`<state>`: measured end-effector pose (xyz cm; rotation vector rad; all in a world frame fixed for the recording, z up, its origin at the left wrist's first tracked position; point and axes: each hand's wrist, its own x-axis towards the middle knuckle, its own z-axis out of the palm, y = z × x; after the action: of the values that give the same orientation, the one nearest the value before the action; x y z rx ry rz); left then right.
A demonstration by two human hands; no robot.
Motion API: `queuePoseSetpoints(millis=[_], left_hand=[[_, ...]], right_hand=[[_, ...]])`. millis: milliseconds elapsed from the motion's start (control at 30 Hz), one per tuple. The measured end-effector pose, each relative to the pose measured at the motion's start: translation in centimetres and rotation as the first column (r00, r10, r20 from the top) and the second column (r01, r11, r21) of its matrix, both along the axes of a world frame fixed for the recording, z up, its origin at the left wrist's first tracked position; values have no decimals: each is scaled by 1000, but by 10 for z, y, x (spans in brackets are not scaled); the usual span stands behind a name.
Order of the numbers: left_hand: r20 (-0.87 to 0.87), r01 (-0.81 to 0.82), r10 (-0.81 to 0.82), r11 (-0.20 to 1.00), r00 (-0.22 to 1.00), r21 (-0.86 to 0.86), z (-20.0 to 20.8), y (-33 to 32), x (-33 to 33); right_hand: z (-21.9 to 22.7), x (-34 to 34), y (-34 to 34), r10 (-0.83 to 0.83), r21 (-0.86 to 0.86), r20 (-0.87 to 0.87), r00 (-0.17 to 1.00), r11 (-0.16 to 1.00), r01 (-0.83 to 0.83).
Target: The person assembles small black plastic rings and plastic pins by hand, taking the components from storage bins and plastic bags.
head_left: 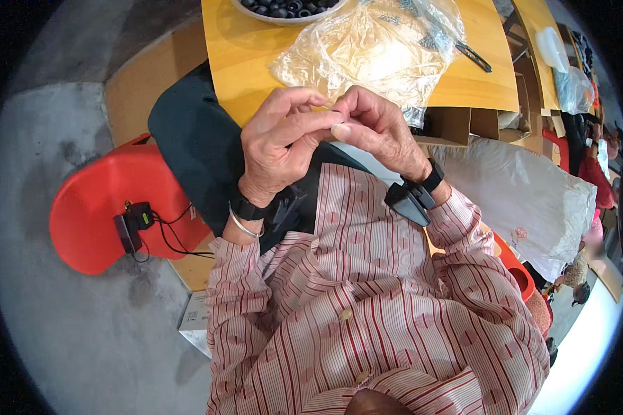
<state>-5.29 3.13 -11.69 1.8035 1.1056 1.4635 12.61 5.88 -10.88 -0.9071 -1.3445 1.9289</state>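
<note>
My left hand (278, 142) and my right hand (384, 135) meet in front of the table's near edge, fingertips pressed together. Both are closed in a pinch; a small dark bit shows between the fingertips, too tiny and covered to name. Just beyond them a clear plastic bag (367, 59) lies crumpled on the yellow table (239, 66), with small dark pieces at its far end. At the back, a white bowl (294, 21) holds several black ring-like parts (284, 8). A thin black-handled tool (473, 57) rests right of the bag.
To the left stands a red plastic stool (97, 214) with a black device (133, 228) and cables on it. Open cardboard boxes (450, 126) sit beneath the table. A large white sack (519, 190) lies to the right, and other people are farther off there.
</note>
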Motion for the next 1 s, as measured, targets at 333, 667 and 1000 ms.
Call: queuePoseSetpoints(millis=[333, 667, 1000], left_hand=[[-59, -27, 33, 996, 998, 91, 5, -35, 5], [-133, -67, 66, 998, 989, -8, -16, -81, 2], [-81, -72, 51, 956, 995, -283, -15, -114, -4]], right_hand=[[-3, 2, -31, 89, -146, -114, 990, 984, -105], [-10, -2, -61, 161, -293, -96, 982, 938, -183], [-12, -7, -80, 283, -369, -47, 958, 886, -280]])
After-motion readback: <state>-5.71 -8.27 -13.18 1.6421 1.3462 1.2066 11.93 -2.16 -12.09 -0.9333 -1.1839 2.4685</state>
